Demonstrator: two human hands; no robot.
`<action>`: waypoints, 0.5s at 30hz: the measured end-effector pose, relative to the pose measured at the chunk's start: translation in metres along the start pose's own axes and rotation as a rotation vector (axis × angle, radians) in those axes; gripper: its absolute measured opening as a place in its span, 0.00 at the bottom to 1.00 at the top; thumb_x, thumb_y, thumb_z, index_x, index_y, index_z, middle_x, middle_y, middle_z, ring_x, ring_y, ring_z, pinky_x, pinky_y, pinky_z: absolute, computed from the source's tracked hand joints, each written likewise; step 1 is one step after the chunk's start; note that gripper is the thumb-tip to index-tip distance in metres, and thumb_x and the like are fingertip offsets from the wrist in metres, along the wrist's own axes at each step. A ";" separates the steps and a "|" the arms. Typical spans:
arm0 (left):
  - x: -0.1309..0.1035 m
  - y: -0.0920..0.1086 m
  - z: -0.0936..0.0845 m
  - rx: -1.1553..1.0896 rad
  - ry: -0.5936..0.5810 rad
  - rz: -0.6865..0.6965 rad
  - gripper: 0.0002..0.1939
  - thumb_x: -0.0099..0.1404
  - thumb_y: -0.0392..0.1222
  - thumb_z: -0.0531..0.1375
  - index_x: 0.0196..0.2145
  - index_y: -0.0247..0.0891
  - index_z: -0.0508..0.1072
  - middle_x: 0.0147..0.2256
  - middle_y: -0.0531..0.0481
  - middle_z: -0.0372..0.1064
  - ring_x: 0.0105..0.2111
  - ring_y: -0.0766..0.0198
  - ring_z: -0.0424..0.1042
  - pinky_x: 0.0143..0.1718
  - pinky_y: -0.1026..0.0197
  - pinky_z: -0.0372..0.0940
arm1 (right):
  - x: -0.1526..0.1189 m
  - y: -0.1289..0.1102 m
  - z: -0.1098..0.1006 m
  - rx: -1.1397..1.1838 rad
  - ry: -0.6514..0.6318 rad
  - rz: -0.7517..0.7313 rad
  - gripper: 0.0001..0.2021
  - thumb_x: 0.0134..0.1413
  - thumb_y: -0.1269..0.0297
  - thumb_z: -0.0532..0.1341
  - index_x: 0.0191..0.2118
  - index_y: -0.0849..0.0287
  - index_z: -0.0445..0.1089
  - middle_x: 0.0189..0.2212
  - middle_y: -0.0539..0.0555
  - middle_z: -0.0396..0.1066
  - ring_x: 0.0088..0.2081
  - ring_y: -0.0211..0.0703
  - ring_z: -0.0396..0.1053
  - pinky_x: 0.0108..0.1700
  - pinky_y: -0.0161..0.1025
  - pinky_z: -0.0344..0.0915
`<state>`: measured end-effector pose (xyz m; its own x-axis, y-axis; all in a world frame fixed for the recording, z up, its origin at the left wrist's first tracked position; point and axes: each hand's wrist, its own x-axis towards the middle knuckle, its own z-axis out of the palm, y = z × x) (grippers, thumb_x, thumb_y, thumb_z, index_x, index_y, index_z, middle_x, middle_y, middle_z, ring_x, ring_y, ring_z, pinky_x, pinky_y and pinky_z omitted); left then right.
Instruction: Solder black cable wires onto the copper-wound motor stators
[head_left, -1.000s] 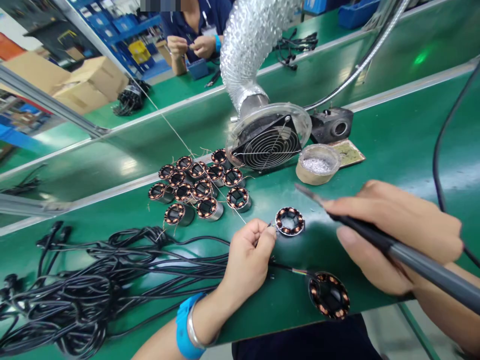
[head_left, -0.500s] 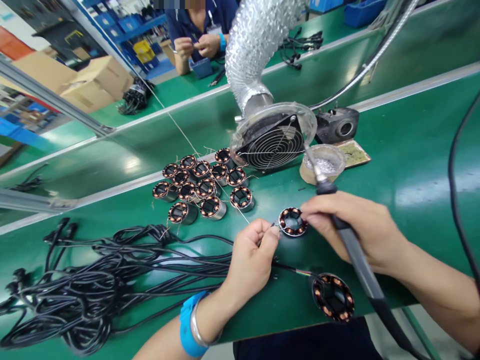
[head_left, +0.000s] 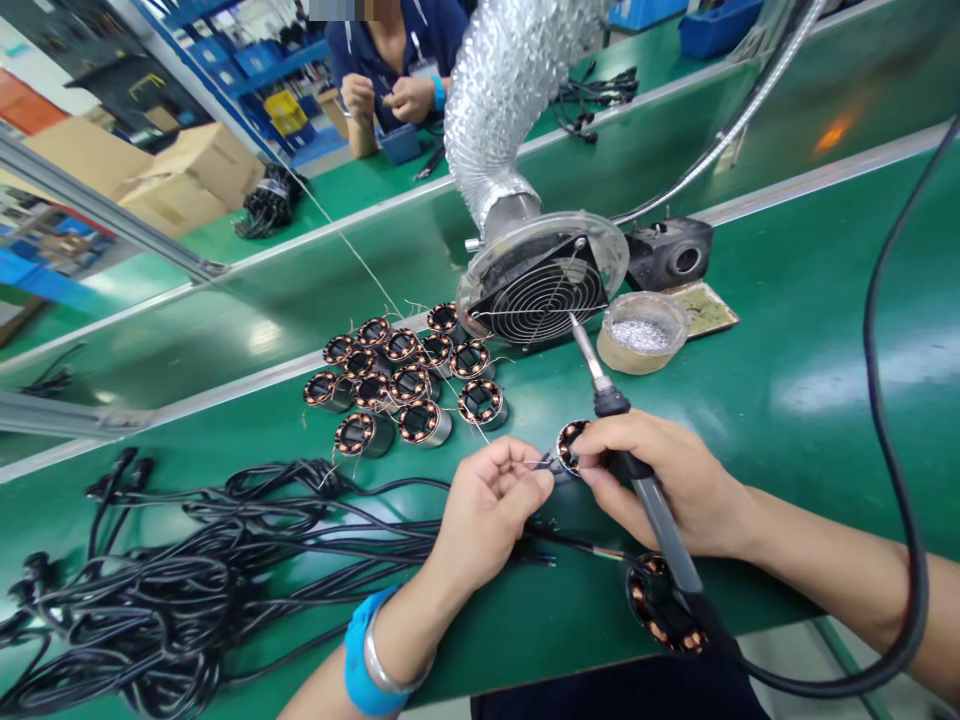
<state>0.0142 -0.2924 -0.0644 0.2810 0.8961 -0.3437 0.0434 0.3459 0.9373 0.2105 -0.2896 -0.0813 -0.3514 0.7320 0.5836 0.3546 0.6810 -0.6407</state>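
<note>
My left hand (head_left: 487,505) pinches a thin wire end beside a copper-wound ring (head_left: 568,446) on the green table. Across the palm of my right hand (head_left: 667,480) lies a soldering iron (head_left: 664,525), its metal tip pointing up and away toward the fan grille. The thumb and forefinger of that hand are at the ring, covering its right part. A second wound ring (head_left: 649,610), joined to a cable with coloured wires, sits near the table's front edge, partly behind the iron's handle and cord. A thin solder wire (head_left: 360,255) runs down toward my left hand.
Several copper-wound cores (head_left: 420,420) stand left of the fume fan (head_left: 551,300). A round solder tub (head_left: 643,335) and iron stand (head_left: 671,255) are right of it. Black cables (head_left: 172,580) cover the left side. Across the partition, a person's hands (head_left: 409,98) work.
The soldering iron has swung left, its tip now before the fan and away from the tub. My right fingers have moved left over the ring. My left hand has shifted slightly left.
</note>
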 end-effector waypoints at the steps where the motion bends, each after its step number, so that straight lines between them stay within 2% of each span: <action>1: 0.001 0.001 -0.002 -0.001 -0.006 0.004 0.12 0.57 0.45 0.66 0.28 0.35 0.69 0.19 0.61 0.55 0.17 0.75 0.49 0.19 0.69 0.46 | 0.000 0.000 0.000 0.002 0.001 -0.002 0.13 0.56 0.78 0.57 0.45 0.57 0.64 0.32 0.48 0.71 0.33 0.36 0.70 0.37 0.33 0.66; 5: 0.004 0.004 -0.002 0.023 -0.020 0.012 0.11 0.57 0.44 0.67 0.28 0.33 0.73 0.21 0.57 0.62 0.21 0.74 0.56 0.24 0.70 0.53 | -0.001 0.000 0.001 -0.005 -0.004 -0.003 0.12 0.57 0.77 0.58 0.44 0.57 0.64 0.33 0.49 0.72 0.33 0.35 0.71 0.37 0.32 0.67; 8: 0.005 0.004 -0.001 0.037 -0.035 0.012 0.11 0.58 0.45 0.67 0.28 0.33 0.75 0.22 0.55 0.65 0.23 0.73 0.57 0.26 0.70 0.54 | -0.001 0.000 0.002 -0.013 -0.003 -0.008 0.11 0.57 0.76 0.58 0.44 0.56 0.64 0.34 0.49 0.73 0.34 0.36 0.72 0.37 0.32 0.68; 15: 0.006 -0.001 -0.009 -0.004 0.059 -0.074 0.13 0.57 0.48 0.66 0.26 0.35 0.74 0.17 0.58 0.61 0.15 0.76 0.47 0.17 0.68 0.44 | 0.001 -0.001 0.006 -0.049 0.050 -0.002 0.11 0.56 0.76 0.59 0.44 0.55 0.65 0.32 0.49 0.74 0.30 0.35 0.72 0.36 0.32 0.70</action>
<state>0.0073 -0.2847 -0.0677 0.2201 0.8827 -0.4153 0.0586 0.4130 0.9088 0.2049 -0.2903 -0.0829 -0.3085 0.7301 0.6098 0.3968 0.6814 -0.6150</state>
